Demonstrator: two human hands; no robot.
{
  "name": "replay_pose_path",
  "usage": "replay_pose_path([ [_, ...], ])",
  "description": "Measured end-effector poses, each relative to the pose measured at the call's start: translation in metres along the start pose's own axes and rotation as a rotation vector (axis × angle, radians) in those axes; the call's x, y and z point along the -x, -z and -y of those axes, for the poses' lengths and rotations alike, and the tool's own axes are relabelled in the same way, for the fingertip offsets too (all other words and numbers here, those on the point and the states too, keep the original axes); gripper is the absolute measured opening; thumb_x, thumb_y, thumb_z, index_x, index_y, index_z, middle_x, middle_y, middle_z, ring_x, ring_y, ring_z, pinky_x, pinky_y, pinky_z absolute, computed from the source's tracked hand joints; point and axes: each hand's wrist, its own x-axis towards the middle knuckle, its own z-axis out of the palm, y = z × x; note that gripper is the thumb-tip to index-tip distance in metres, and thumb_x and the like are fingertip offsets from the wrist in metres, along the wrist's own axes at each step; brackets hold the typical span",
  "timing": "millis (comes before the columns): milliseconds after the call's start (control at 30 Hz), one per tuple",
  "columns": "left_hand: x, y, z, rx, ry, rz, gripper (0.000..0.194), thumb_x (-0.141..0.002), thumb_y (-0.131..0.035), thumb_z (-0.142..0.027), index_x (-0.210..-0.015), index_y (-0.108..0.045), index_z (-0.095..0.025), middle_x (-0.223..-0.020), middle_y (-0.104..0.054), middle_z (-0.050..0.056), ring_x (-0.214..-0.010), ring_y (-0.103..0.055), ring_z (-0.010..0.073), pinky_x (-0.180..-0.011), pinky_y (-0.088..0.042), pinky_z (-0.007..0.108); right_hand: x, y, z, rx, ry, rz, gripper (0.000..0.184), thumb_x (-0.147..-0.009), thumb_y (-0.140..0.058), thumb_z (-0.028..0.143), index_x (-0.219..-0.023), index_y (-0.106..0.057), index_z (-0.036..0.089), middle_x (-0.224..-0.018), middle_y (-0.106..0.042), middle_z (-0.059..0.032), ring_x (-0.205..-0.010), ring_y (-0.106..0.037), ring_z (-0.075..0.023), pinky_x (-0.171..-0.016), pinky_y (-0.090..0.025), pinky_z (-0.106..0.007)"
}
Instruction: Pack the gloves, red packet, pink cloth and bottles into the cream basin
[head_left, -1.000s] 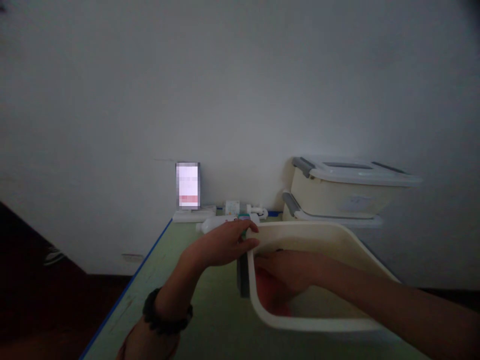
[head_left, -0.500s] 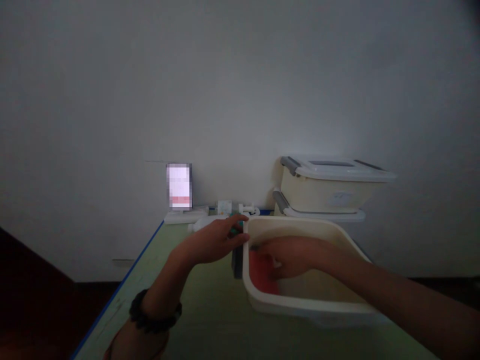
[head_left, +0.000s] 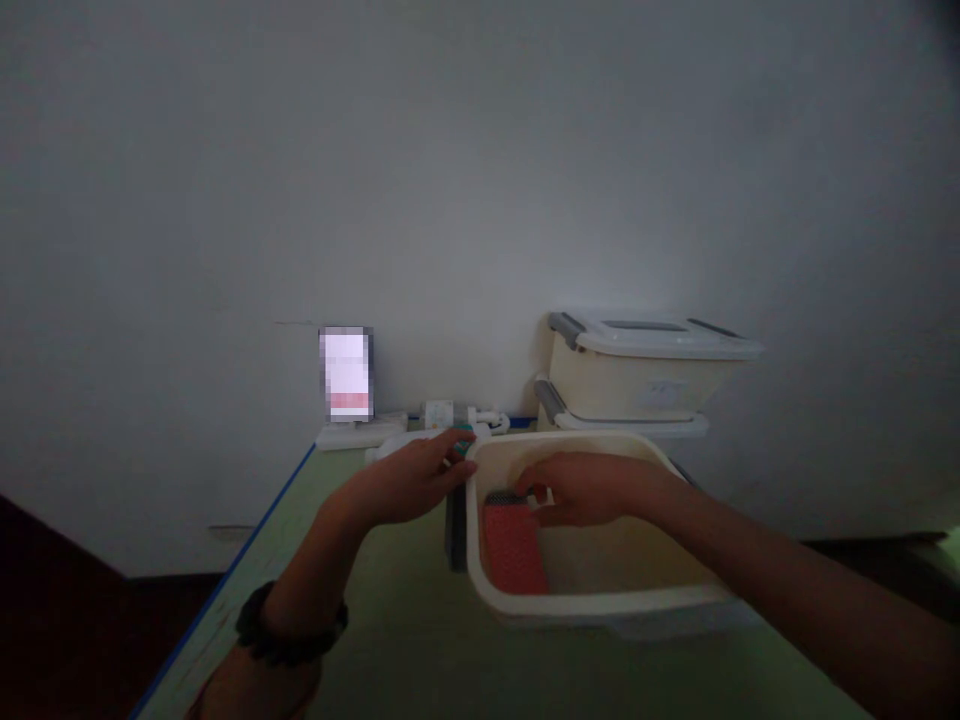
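A cream plastic tub sits on the green table. My left hand grips the tub's left rim, fingers curled over it, with a dark bracelet on the wrist. My right hand reaches inside the tub, fingers closed near the dark upper end of a red textured flat object lying on the tub's floor. Whether the fingers pinch that object is hard to tell in the dim light.
Two stacked cream lidded bins stand against the wall behind the tub. A small standing screen, a white bottle and small items line the table's back edge. The table's blue left edge borders dark floor.
The tub was tilted up toward me and has come down flat on the table. My right hand has drawn back off the red object, which now shows more fully.
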Motion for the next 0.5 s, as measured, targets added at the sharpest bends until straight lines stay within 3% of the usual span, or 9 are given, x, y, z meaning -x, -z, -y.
replay_pose_path([
  [267, -0.003, -0.004, -0.007, 0.071, -0.084, -0.006, 0.039, -0.092, -0.035, -0.039, -0.120, -0.049, -0.016, -0.097, -0.067, 0.008, -0.085, -0.061, 0.0203, -0.076, -0.046, 0.034, 0.019, -0.009, -0.022, -0.050, 0.023, -0.079, 0.027, -0.083, -0.052, 0.026, -0.104, -0.065, 0.014, -0.086, -0.069, -0.0075, -0.071, -0.061, -0.0156, -0.065, -0.045, -0.025],
  [500, -0.020, -0.035, -0.012, 0.367, -0.198, -0.039, 0.040, -0.089, -0.047, -0.032, -0.124, -0.043, -0.015, -0.119, -0.058, 0.013, -0.105, -0.057, 0.0195, -0.090, -0.046, 0.035, 0.039, -0.006, -0.043, -0.043, -0.018, -0.135, 0.024, -0.084, -0.049, 0.022, -0.099, -0.064, 0.013, -0.085, -0.067, -0.0074, -0.068, -0.059, -0.0150, -0.063, -0.043, -0.025],
])
